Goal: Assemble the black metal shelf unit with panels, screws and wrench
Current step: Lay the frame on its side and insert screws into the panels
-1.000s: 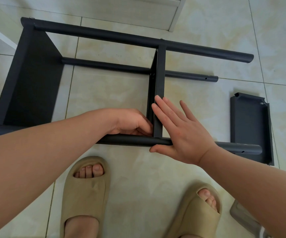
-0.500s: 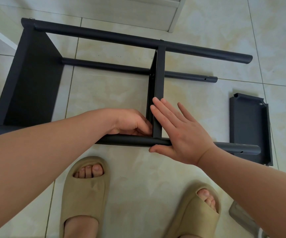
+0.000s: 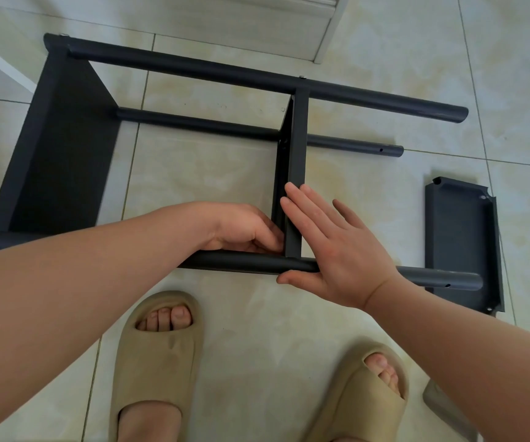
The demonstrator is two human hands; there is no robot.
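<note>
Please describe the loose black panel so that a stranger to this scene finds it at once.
A black shelf frame lies on its side on the tiled floor. At its poles' free right ends, the loose panel lies flat, rims up, under the tip of the nearest pole. Unlike the end panel and middle panel, it joins no pole.

FLOOR-LEVEL ASSEMBLY: Over the last second the right grip (image 3: 330, 250) slips a little along the edge of the middle panel (image 3: 298, 148). Its flat fingertips (image 3: 291, 194) now lie slightly closer to the near tube (image 3: 241, 262) than they did. The left grip (image 3: 244, 228) shifts only a trace at the same joint, hardly enough to tell. The head camera tips faintly: the far tube (image 3: 257, 78) and the loose panel (image 3: 458, 237) on the floor (image 3: 209, 173) sit marginally lower in view at the right.
</note>
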